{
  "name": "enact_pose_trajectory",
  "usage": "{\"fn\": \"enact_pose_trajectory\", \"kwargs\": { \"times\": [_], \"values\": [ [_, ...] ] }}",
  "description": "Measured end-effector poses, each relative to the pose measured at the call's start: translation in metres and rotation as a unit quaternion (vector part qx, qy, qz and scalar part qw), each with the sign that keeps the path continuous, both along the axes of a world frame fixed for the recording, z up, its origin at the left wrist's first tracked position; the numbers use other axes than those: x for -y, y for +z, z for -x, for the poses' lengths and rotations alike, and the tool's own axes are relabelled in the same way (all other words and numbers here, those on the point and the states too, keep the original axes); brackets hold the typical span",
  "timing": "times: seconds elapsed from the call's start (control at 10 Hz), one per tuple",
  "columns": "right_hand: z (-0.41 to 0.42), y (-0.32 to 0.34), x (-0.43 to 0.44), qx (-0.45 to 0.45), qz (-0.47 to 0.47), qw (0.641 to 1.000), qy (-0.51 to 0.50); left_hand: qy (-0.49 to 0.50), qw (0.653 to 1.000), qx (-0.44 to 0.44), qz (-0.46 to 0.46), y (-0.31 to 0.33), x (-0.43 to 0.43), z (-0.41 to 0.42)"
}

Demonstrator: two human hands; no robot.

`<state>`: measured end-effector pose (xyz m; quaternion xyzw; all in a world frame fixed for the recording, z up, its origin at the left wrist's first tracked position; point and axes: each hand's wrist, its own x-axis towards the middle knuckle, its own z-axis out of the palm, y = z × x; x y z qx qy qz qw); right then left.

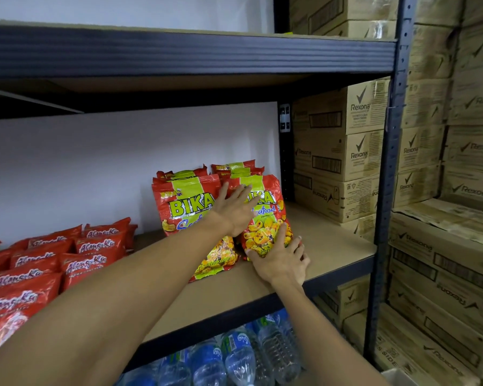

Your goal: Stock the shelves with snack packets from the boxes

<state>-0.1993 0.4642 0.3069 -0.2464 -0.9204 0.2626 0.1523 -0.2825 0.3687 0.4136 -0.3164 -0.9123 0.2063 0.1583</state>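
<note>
Plastic water bottles (236, 358) lie on the level below, closest to the camera. Above them, both forearms reach over the brown shelf board (335, 246).

The right hand (279, 263) cups the bottom of the right-hand BIKA packet (267, 225). Its thumb rests on the lower front and its fingers bend round the lower right edge. The left hand (234, 210) is higher up, fingers straight and spread, pressed flat on the packet's upper front. It also overlaps the left-hand BIKA packet (184, 213) just beside it.

The held packet stands upright near the middle of the board, long axis vertical, top seal up and printed face towards the camera. It sits between the two hands, base in one and upper front under the other. It is glossy red with a lime-green band, yellow lettering, a blue "Seafood" word and pictured yellow crackers.

More BIKA packets (234, 168) stand directly behind, against the white wall. Red Alang-Ku packets (89, 254) lie in rows to the left. Rexona cartons (343, 151) are stacked to the right.
</note>
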Motion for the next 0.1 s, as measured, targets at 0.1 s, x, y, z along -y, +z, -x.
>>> {"fn": "enact_pose_trajectory", "kwargs": {
  "times": [0.1],
  "values": [
    [-0.0058, 0.0083, 0.0000, -0.016, 0.038, 0.999, 0.008, -0.027, 0.999, 0.010, -0.019, 0.0003, 0.0179, -0.0224]
  ]
}}
